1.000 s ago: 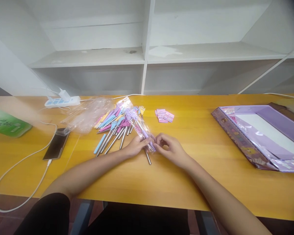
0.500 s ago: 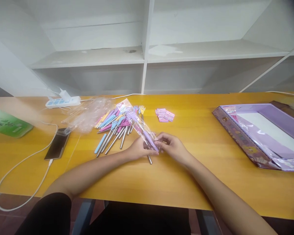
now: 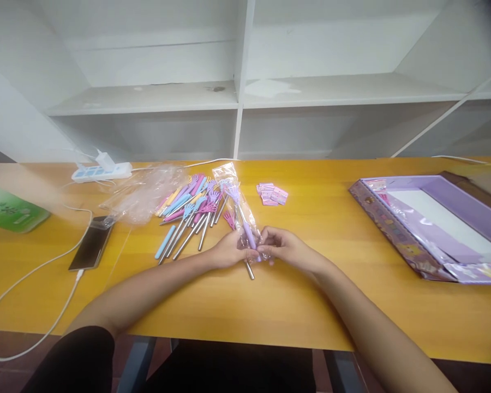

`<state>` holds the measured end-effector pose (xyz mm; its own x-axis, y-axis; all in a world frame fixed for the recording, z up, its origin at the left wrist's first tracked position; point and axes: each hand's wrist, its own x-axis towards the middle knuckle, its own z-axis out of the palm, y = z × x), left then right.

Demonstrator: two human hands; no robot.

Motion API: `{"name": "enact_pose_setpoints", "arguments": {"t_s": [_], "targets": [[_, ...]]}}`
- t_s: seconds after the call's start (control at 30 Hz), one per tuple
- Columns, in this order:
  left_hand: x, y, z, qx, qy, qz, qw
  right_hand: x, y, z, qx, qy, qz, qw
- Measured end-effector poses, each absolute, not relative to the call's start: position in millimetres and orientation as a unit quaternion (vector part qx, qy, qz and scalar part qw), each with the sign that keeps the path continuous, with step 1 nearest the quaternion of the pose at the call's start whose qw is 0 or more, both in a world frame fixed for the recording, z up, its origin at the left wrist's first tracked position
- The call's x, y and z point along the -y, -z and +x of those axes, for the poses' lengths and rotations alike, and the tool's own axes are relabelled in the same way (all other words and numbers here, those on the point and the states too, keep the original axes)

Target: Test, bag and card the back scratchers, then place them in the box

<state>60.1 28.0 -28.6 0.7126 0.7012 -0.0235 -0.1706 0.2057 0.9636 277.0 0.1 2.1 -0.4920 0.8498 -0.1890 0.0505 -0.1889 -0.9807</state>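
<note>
Both hands, left hand (image 3: 228, 252) and right hand (image 3: 281, 248), are pinched shut on the purple back scratcher (image 3: 249, 234) in its clear sleeve (image 3: 234, 188), now swung more upright than a second ago, beside the scratcher pile (image 3: 190, 210) on the yellow table (image 3: 331, 273).

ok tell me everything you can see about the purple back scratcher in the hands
The purple back scratcher has a lilac grip, a thin metal shaft and a small hand-shaped claw head at its far end. It lies inside a clear plastic sleeve, angled away across the yellow table. The left hand and right hand pinch it near the grip.
</note>
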Motion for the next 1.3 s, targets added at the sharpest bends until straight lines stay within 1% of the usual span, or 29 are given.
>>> {"name": "enact_pose_setpoints", "arguments": {"t_s": [0.17,0.27,0.33,0.4,0.47,0.53,0.6,0.7,0.77,0.93,1.0,1.13,1.2,1.3], "targets": [[-20.3,32.6,61.8,-0.204,-0.265,0.575,0.747,0.8,-6.9,285.1,0.583,-0.643,-0.42,0.264],[-14.3,32.0,62.1,-0.196,-0.231,0.608,0.734,3.9,-10.8,289.8,0.605,-0.638,-0.42,0.224],[-13.3,29.5,61.0,-0.199,-0.224,0.631,0.716,4.9,-12.7,290.4,0.612,-0.629,-0.424,0.224],[-14.9,25.4,58.7,-0.211,-0.205,0.662,0.689,4.8,-13.6,288.1,0.615,-0.608,-0.433,0.257],[-17.6,20.2,55.9,-0.217,-0.167,0.696,0.664,4.2,-13.6,283.5,0.608,-0.583,-0.441,0.311],[-19.7,14.5,53.6,-0.209,-0.127,0.728,0.641,4.1,-12.8,278.1,0.595,-0.571,-0.439,0.356],[-20.7,9.4,52.5,-0.191,-0.113,0.767,0.602,4.8,-10.8,273.7,0.583,-0.559,-0.442,0.39],[-20.8,5.1,52.0,-0.139,-0.139,0.833,0.517,6.2,-4.6,271.0,0.566,-0.528,-0.465,0.429],[-20.8,4.0,50.6,-0.12,-0.167,0.858,0.472,5.7,2.1,272.2,0.551,-0.524,-0.479,0.438],[-21.4,3.8,41.7,-0.23,-0.217,0.869,0.381,0.0,14.1,279.7,0.496,-0.518,-0.516,0.468],[-21.7,6.4,40.2,-0.276,-0.289,0.835,0.379,-0.5,11.4,280.6,0.499,-0.536,-0.515,0.446],[-23.8,17.6,44.7,-0.338,-0.458,0.715,0.406,6.0,-0.8,273.8,0.551,-0.631,-0.44,0.323],[-25.9,22.1,48.1,-0.322,-0.494,0.675,0.443,10.7,-4.2,267.8,0.569,-0.664,-0.406,0.265],[-28.7,22.6,50.3,-0.313,-0.486,0.681,0.45,15.6,-3.6,260.2,0.589,-0.687,-0.37,0.211]]}}
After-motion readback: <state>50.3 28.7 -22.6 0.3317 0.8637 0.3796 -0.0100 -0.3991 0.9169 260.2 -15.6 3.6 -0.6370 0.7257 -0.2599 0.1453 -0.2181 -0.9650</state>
